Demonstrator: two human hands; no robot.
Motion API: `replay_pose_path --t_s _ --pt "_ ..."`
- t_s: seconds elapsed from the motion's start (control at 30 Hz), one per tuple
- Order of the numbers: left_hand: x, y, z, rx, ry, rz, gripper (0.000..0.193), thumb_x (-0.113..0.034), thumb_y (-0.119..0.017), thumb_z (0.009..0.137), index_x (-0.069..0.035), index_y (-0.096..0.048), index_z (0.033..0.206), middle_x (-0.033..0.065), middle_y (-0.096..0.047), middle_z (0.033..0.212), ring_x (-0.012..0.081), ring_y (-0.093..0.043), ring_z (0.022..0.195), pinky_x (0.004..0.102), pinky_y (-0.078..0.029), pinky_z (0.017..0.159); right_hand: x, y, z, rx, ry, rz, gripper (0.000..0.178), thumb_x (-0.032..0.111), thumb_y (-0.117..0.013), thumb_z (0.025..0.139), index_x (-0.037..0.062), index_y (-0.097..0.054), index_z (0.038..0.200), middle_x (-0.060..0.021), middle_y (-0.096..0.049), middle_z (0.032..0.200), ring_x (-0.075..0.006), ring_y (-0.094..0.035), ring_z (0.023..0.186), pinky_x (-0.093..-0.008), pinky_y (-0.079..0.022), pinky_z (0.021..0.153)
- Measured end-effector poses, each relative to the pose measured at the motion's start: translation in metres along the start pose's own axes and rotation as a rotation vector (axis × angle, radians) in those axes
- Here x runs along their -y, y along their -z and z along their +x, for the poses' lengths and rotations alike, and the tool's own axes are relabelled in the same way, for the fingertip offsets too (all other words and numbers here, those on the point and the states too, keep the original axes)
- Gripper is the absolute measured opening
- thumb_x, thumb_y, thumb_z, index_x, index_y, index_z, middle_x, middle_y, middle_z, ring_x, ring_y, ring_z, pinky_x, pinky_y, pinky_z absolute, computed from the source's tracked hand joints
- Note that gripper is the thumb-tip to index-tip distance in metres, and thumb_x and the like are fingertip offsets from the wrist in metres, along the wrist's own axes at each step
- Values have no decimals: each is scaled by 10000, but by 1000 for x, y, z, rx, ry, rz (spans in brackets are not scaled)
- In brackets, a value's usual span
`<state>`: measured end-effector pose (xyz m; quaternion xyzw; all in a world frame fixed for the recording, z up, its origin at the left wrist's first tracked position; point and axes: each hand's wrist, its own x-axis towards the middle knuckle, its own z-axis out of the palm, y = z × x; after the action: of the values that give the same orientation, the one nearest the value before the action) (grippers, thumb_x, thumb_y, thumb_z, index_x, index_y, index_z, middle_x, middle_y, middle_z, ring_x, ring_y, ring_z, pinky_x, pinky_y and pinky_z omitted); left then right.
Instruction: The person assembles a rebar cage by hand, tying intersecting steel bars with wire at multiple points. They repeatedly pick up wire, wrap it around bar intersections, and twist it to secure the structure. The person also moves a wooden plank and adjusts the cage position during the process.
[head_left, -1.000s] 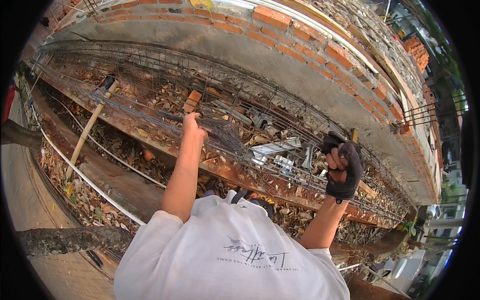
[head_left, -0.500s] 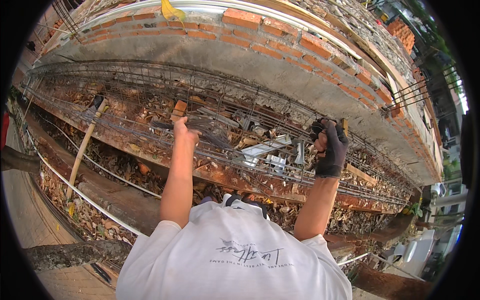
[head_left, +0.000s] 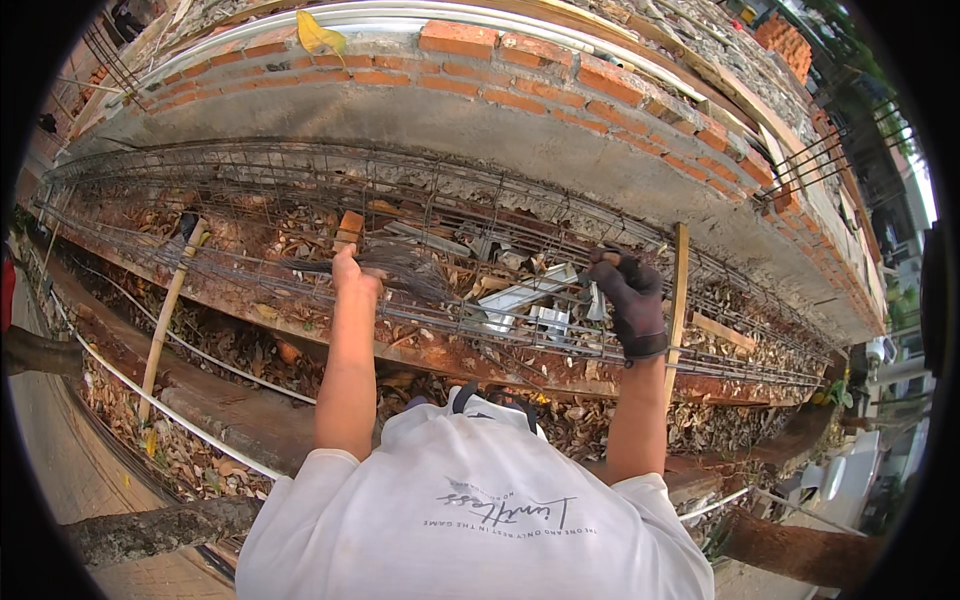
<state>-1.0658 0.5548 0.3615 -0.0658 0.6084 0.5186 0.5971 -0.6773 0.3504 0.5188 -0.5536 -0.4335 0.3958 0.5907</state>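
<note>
My bare left hand [head_left: 352,274] is closed around a bundle of thin dark tie wire [head_left: 412,270], whose loose strands fan out on both sides of the fist. The bundle lies over a long rebar cage [head_left: 450,318] of thin bars and stirrups. My right hand [head_left: 637,308], in a dark glove with bare fingertips, is over the cage's right part. Its fingers curl together near the bars; what they hold, if anything, I cannot make out. Just right of that hand a wooden stick [head_left: 679,300] crosses the cage.
A brick [head_left: 349,229] sits beyond my left hand. Bent metal scraps [head_left: 525,298] and dry leaves lie beneath the cage. A bamboo pole [head_left: 172,315] props its left part. Behind runs a low brick-topped wall [head_left: 460,85]; a white pipe [head_left: 170,405] lies in front.
My right hand has shifted left and turned, uncovering the wooden stick. My left hand keeps its grip on the tie wire. The whole view has shifted slightly.
</note>
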Motion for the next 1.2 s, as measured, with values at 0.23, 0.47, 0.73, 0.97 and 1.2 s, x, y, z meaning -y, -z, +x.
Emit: replay_pose_path --t_s 0.23,0.47,0.73,0.97,1.2 --pt "27 -29 -51 84 59 8 353 -252 -621 1013 -76 -562 1314 135 -672 1291 272 -708 1030 483 -569 865 -40 -111 4 279 -182 -14 223 97 -801 914 -13 -773 1106 -37 -778 981 -103 -689 865 -281 -563 812" --pt "24 -15 -53 133 88 -131 442 -270 -635 1002 -59 -532 1376 143 -578 1398 278 -688 1073 446 -538 930 -35 -113 10 380 -148 -17 150 137 -770 920 -2 -777 975 -6 -747 871 -75 -633 787 -281 -520 731" --pt "15 -1 -57 56 52 -55 588 -307 -623 1008 -147 -439 1544 182 -420 1548 284 -598 743 450 -540 888 -41 -132 10 370 -54 -80 204 186 -759 895 -12 -717 920 -14 -645 747 -100 -564 739 -299 -485 702" --pt "10 11 -45 -3 48 -48 640 -300 -625 990 -190 -407 1581 188 -331 1624 352 -627 992 556 -510 916 -49 -145 10 399 -75 -153 205 203 -747 897 2 -703 894 -5 -620 723 -99 -537 712 -319 -463 663" --pt "-38 70 18 -100 -8 -376 475 -204 -537 1050 -44 -437 1486 167 -515 1432 278 -584 1072 481 -486 803 2 -41 41 48 -64 681 114 145 -655 1033 48 -641 975 41 -499 738 -63 -427 619 -222 -319 505"
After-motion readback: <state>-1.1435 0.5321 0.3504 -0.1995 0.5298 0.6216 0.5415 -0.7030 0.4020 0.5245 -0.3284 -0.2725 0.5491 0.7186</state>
